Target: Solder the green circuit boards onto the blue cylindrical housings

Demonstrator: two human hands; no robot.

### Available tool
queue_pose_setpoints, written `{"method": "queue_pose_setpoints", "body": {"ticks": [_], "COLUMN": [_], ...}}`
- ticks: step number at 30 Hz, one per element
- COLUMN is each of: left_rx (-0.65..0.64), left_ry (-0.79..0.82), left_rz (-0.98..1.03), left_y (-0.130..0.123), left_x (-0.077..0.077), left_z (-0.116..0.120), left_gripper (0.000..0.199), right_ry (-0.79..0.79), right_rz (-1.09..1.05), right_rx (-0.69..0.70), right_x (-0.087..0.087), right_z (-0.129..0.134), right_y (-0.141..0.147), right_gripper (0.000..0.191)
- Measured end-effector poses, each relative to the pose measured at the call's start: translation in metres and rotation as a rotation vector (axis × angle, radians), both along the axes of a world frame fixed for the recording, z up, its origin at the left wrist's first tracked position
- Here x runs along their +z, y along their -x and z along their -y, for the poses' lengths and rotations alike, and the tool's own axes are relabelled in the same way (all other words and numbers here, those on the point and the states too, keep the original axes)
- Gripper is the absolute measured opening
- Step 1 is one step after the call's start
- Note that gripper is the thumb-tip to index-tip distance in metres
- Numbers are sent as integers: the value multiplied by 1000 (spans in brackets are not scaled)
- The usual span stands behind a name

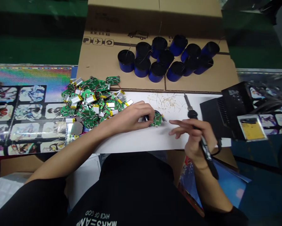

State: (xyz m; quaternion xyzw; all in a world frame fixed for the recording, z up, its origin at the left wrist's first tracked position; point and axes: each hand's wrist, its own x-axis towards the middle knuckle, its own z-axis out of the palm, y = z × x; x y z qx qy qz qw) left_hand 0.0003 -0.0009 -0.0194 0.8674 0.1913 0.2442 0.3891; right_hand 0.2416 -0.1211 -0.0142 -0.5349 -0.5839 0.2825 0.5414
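Observation:
My left hand [133, 117] pinches a small green circuit board [157, 119], which has thin wires and a dark round part attached. My right hand [194, 133] grips a black-handled soldering iron [193, 115] with its metal tip pointing away from me, a short way right of the board. The iron's tip is not touching the board. Left of my left hand lies a heap of green circuit boards [89, 103] with small silver-and-yellow pouch batteries [76, 101] and red wires. Several blue cylinders with black tops [176, 70] stand on flattened cardboard [152, 83] beyond my hands.
A white sheet [122, 141] under my hands is scattered with solder bits and wire clippings [164, 102]. A black soldering station [225, 110] and a yellow sponge tray [252, 130] stand at right. A printed mat [25, 116] covers the table at left.

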Motion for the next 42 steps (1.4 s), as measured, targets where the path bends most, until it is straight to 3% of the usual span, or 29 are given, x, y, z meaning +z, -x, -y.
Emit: {"method": "queue_pose_setpoints", "body": {"ticks": [2, 6, 10, 18, 24, 28, 42], "left_rx": [-2, 2, 23, 95, 99, 56, 48], "left_ry": [-9, -24, -54, -138, -125, -87, -86], "left_rz": [4, -2, 11, 105, 84, 59, 33], "left_y": [0, 0, 0, -6, -6, -3, -4], "left_x": [0, -2, -4, -8, -9, -9, -9], "left_z": [0, 0, 1, 9, 8, 6, 10], "left_gripper": [10, 11, 12, 11, 12, 11, 12], "right_ry": [11, -58, -84, -66, -160, -136, -111], "right_rz": [144, 293, 304, 329, 305, 313, 284], "right_rx": [33, 90, 97, 141, 28, -2, 88], "right_x": [-8, -25, -33, -22, -22, -23, -29], "right_z": [0, -3, -10, -16, -20, -21, -9], "right_y": [7, 16, 16, 12, 30, 35, 24], "right_gripper": [14, 41, 43, 45, 39, 37, 53]}}
